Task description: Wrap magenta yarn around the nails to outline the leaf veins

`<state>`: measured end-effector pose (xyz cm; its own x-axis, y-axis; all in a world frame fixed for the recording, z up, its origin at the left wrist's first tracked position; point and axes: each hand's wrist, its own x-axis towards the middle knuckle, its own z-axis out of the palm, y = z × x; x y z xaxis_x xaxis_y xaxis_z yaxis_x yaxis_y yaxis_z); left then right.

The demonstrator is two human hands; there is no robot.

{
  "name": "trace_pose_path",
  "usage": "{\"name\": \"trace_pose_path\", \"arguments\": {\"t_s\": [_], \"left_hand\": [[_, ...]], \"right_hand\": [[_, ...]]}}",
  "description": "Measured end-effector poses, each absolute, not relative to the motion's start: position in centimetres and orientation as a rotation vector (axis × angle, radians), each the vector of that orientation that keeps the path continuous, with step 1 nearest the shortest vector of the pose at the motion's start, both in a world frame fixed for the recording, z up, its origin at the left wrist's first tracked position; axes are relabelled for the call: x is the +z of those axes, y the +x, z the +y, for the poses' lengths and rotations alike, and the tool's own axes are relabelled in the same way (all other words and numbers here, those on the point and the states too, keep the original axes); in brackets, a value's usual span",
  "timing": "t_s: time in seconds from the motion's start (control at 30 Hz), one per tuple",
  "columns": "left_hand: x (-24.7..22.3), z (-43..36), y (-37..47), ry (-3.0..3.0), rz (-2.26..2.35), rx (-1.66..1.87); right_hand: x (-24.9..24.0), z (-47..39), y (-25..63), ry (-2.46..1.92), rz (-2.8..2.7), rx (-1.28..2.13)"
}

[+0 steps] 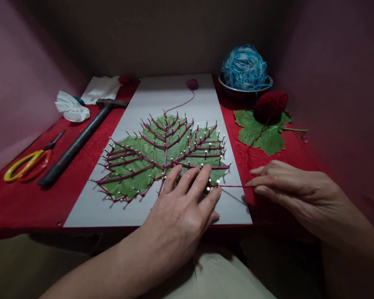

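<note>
A green leaf lies on a white board, ringed by nails and crossed by purple yarn along its veins. Over its lower right part rests my left hand, fingers spread, fingertips among the nails. My right hand, off the board's right edge, pinches a red yarn that runs taut leftward to a nail by my left fingers. Red yarn also follows the leaf's lower left outline. What lies under my left palm is hidden.
Scissors, a hammer and crumpled tissue lie at left. A small purple yarn ball sits at the back. To the right are blue yarn in a metal bowl and a red ball on another leaf.
</note>
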<state>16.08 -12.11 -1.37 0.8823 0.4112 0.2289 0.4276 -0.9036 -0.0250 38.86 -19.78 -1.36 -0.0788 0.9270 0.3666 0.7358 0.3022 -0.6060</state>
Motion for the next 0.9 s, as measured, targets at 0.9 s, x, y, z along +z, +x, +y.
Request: {"name": "trace_pose_path", "arguments": {"t_s": [0.9], "left_hand": [[-1.7,-12.0,16.0,-3.003,-0.687,-0.34]], "right_hand": [[-2.9,-19.2,35.4,-1.415,-2.257,-0.293]]}}
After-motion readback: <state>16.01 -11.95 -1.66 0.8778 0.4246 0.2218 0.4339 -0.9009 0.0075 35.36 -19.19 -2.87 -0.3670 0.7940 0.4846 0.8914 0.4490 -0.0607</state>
